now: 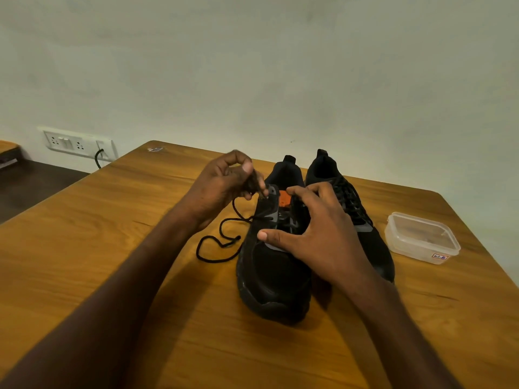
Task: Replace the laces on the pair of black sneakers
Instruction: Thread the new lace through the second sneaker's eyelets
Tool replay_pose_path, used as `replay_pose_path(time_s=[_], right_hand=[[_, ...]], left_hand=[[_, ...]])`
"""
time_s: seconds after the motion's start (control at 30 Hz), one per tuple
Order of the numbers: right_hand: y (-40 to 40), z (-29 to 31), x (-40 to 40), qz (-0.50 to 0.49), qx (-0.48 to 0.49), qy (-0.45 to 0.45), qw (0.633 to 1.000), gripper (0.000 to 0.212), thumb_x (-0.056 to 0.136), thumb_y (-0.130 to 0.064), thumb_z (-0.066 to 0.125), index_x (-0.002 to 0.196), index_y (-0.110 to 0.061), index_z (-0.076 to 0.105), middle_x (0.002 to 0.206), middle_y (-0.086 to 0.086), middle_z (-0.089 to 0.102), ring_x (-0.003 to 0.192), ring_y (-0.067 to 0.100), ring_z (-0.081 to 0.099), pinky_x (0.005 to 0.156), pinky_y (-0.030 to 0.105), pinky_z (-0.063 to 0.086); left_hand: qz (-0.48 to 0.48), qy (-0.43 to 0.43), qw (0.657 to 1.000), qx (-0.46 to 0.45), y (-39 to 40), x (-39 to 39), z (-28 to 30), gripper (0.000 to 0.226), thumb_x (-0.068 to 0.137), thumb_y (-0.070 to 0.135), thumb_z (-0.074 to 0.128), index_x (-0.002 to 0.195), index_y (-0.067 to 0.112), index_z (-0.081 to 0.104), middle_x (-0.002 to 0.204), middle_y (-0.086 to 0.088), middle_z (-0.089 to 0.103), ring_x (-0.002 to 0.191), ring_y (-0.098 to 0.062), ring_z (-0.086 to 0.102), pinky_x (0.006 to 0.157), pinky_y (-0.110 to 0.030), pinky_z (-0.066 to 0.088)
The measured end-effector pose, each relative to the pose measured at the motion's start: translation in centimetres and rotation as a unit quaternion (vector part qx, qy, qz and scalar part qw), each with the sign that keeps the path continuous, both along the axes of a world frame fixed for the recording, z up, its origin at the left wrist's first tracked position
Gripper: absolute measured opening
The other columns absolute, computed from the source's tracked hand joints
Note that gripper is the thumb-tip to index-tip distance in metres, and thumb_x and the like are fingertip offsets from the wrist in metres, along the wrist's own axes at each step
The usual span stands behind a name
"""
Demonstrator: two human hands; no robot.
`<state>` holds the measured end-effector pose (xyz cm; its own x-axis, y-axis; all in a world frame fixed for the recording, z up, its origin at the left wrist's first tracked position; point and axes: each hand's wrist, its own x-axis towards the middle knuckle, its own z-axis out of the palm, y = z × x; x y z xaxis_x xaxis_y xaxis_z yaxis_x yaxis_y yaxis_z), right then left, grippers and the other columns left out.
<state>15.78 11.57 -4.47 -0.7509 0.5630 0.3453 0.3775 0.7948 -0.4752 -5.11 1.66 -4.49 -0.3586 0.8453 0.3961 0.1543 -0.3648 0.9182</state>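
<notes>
Two black sneakers stand side by side on the wooden table [112,234], toes toward me. The left sneaker [272,276] has an orange tag on its tongue. A black lace [222,242] trails from its eyelets in loops onto the table to its left. My left hand [224,186] pinches the lace just above the upper left eyelets. My right hand [314,231] rests spread over the left sneaker's tongue and side, thumb on the upper. The right sneaker [362,226] is laced with a black lace.
A clear plastic container [421,237] with a small label sits on the table to the right of the sneakers. A wall socket panel [78,144] with a plugged cable is at the back left. The table's right edge runs close behind the container.
</notes>
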Motion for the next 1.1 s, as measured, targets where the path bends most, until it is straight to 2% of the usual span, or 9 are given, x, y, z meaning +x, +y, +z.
replay_pose_path(time_s=[0.13, 0.3, 0.43, 0.6, 0.77, 0.9, 0.97, 1.03, 1.1], right_hand=[[-1.0, -0.3, -0.2, 0.032, 0.090, 0.047, 0.994, 0.069, 0.083, -0.073, 0.063, 0.141, -0.037, 0.052, 0.125, -0.012, 0.044, 0.119, 0.008, 0.042, 0.100, 0.044, 0.046], [-2.4, -0.7, -0.7, 0.012, 0.151, -0.064, 0.986, 0.060, 0.092, -0.080, 0.035, 0.139, -0.045, 0.051, 0.127, -0.009, 0.039, 0.118, 0.013, 0.039, 0.093, 0.040, 0.038], [-2.2, -0.4, -0.4, 0.020, 0.136, -0.043, 0.990, 0.046, 0.091, -0.078, 0.035, 0.113, -0.048, 0.062, 0.107, -0.015, 0.038, 0.105, 0.008, 0.040, 0.088, 0.040, 0.035], [-2.6, -0.1, -0.3, 0.034, 0.111, -0.003, 0.993, 0.039, 0.092, -0.072, 0.042, 0.085, -0.036, 0.058, 0.089, -0.015, 0.047, 0.089, 0.005, 0.048, 0.087, 0.041, 0.041], [-2.2, 0.2, 0.0, 0.062, 0.094, 0.026, 0.993, 0.018, 0.090, -0.054, 0.061, 0.088, -0.036, 0.056, 0.079, -0.017, 0.050, 0.081, 0.002, 0.050, 0.085, 0.041, 0.047], [-2.2, 0.6, 0.3, 0.092, -0.054, 0.122, 0.987, 0.021, 0.091, -0.019, 0.076, 0.104, -0.033, 0.067, 0.076, -0.009, 0.062, 0.072, 0.012, 0.061, 0.069, 0.024, 0.053], [-2.2, 1.4, 0.6, 0.110, -0.169, 0.140, 0.969, 0.027, 0.091, -0.010, 0.076, 0.108, -0.030, 0.069, 0.081, -0.003, 0.069, 0.074, 0.016, 0.066, 0.071, 0.027, 0.059], [-2.0, 2.2, 0.9, 0.125, -0.283, 0.177, 0.934, 0.028, 0.091, -0.005, 0.074, 0.112, -0.023, 0.069, 0.082, 0.001, 0.073, 0.079, 0.021, 0.071, 0.073, 0.029, 0.061], [-1.7, 3.0, 1.2, 0.142, -0.415, 0.248, 0.864, 0.025, 0.091, -0.003, 0.071, 0.113, -0.015, 0.068, 0.086, 0.005, 0.074, 0.083, 0.019, 0.073, 0.071, 0.026, 0.058]], left_hand=[[0.095, 0.062, 0.993, -0.027, 0.4, -0.5, -0.7, 0.012, 0.106, 0.020, 0.058, 0.098, 0.012, 0.063, 0.078, -0.007, 0.060, 0.071, -0.020, 0.055, 0.066, -0.032, 0.046], [0.243, 0.203, 0.946, -0.065, 0.6, -0.9, -1.3, 0.021, 0.101, 0.034, 0.067, 0.084, 0.021, 0.068, 0.067, 0.007, 0.058, 0.065, -0.010, 0.052, 0.068, -0.033, 0.044], [0.286, 0.368, 0.874, -0.138, 0.7, -0.8, -2.0, 0.023, 0.095, 0.053, 0.059, 0.085, 0.033, 0.065, 0.075, 0.015, 0.063, 0.077, -0.007, 0.062, 0.092, -0.050, 0.049], [0.303, 0.391, 0.854, -0.158, 0.7, -0.4, -1.8, 0.021, 0.101, 0.045, 0.062, 0.086, 0.031, 0.065, 0.077, 0.015, 0.060, 0.082, -0.009, 0.058, 0.100, -0.047, 0.035], [0.301, 0.392, 0.853, -0.167, 0.8, -0.2, -1.7, 0.020, 0.102, 0.043, 0.061, 0.088, 0.030, 0.067, 0.081, 0.014, 0.060, 0.082, -0.008, 0.055, 0.099, -0.044, 0.032], [0.301, 0.396, 0.852, -0.161, 0.8, -0.1, -1.8, 0.013, 0.100, 0.042, 0.063, 0.091, 0.033, 0.065, 0.091, 0.013, 0.062, 0.092, -0.010, 0.057, 0.099, -0.045, 0.030], [0.308, 0.398, 0.852, -0.147, 0.8, -0.1, -1.9, 0.008, 0.099, 0.041, 0.064, 0.098, 0.033, 0.066, 0.101, 0.014, 0.061, 0.102, -0.009, 0.055, 0.100, -0.045, 0.029], [0.314, 0.386, 0.860, -0.110, 0.8, 0.1, -1.7, 0.011, 0.099, 0.040, 0.064, 0.106, 0.032, 0.068, 0.109, 0.013, 0.061, 0.110, -0.008, 0.054, 0.100, -0.042, 0.028], [0.292, 0.328, 0.898, -0.038, 0.7, 0.6, -1.0, 0.012, 0.100, 0.037, 0.064, 0.108, 0.028, 0.068, 0.112, 0.013, 0.066, 0.113, -0.007, 0.059, 0.100, -0.041, 0.037]])
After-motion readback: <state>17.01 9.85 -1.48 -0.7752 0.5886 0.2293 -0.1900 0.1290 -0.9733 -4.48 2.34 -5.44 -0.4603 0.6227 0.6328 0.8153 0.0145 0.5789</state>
